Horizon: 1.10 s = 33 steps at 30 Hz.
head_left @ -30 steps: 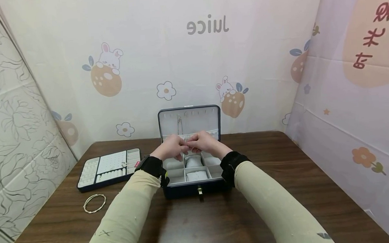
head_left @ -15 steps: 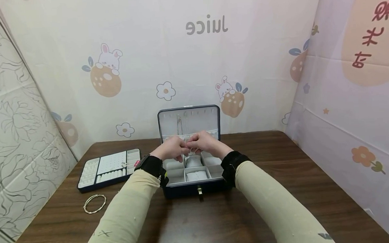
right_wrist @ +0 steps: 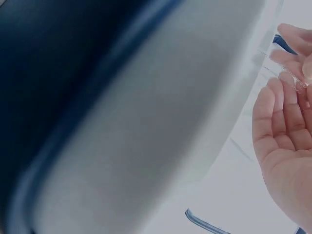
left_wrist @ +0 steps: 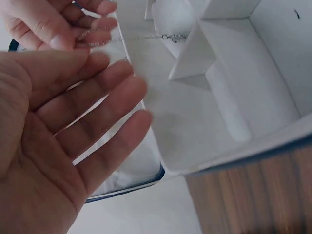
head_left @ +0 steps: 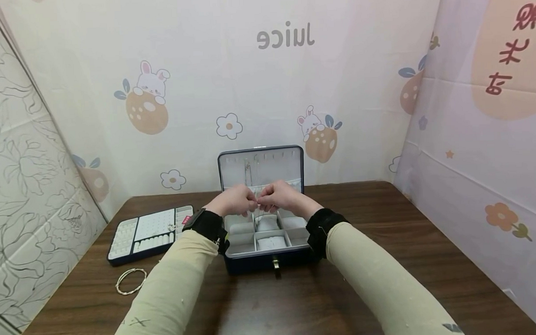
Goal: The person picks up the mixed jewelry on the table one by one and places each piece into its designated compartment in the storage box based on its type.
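In the head view both hands meet over the open jewelry box (head_left: 271, 258), fingertips close together. My left hand (head_left: 234, 200) and right hand (head_left: 283, 195) pinch a thin silver chain (left_wrist: 141, 38) between thumb and forefinger. Its clasp end hangs toward a white cushion in a compartment, in the left wrist view. The other left fingers are extended, lightly bent. A rounded white cushion (head_left: 267, 222) fills the middle rear compartment. On the upright lid (head_left: 274, 163), a necklace (head_left: 248, 170) hangs from the hooks. Whether the chain is a necklace or bracelet, I cannot tell.
A lift-out jewelry tray (head_left: 152, 231) with a red tag (head_left: 186, 219) lies left of the box, partly behind my left wrist. A pale twisted bangle (head_left: 131, 281) lies on the brown wooden table (head_left: 268, 310). A printed cloth (head_left: 194, 81) hangs behind.
My left hand and forearm have shifted slightly left, and the wrist now covers the tray's right corner. The right hand stays almost in place. Both still pinch at the same spot.
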{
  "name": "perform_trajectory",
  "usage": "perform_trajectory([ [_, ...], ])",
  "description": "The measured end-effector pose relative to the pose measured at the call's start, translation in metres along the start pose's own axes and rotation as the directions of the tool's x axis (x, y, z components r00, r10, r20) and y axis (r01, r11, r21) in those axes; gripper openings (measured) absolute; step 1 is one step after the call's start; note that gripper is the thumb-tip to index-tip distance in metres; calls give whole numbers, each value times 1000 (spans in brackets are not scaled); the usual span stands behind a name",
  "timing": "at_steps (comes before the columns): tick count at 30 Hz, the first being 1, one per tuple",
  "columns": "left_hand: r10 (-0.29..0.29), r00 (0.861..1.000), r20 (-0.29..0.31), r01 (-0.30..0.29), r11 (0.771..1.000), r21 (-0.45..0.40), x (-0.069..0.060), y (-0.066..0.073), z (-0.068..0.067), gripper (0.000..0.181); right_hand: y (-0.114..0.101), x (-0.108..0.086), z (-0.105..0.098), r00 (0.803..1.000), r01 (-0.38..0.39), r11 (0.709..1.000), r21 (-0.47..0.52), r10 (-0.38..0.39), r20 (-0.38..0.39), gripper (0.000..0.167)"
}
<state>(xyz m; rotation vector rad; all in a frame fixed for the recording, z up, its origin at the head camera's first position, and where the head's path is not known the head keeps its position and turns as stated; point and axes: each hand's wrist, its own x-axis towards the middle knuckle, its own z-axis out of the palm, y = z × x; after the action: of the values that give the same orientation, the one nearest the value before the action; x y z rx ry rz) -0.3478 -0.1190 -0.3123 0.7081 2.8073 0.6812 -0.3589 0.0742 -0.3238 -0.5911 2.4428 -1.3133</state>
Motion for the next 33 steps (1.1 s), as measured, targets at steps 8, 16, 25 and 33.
perform_trajectory([
  [8,44,974,-222,10,972,235,0,-1,-8,30,-5,-3,-5,999,1,1000,-22,0,44,25],
  [16,8,978,-208,55,953,296,-3,2,-11,35,-14,-8,-18,997,21,998,-61,-16,77,19],
  [25,-65,984,-167,116,940,320,-3,3,-10,36,-28,-10,-35,996,41,996,-75,-35,80,20],
  [33,-100,991,-94,128,916,379,-1,2,-7,43,-39,-10,-42,998,59,993,-102,-56,30,20],
])
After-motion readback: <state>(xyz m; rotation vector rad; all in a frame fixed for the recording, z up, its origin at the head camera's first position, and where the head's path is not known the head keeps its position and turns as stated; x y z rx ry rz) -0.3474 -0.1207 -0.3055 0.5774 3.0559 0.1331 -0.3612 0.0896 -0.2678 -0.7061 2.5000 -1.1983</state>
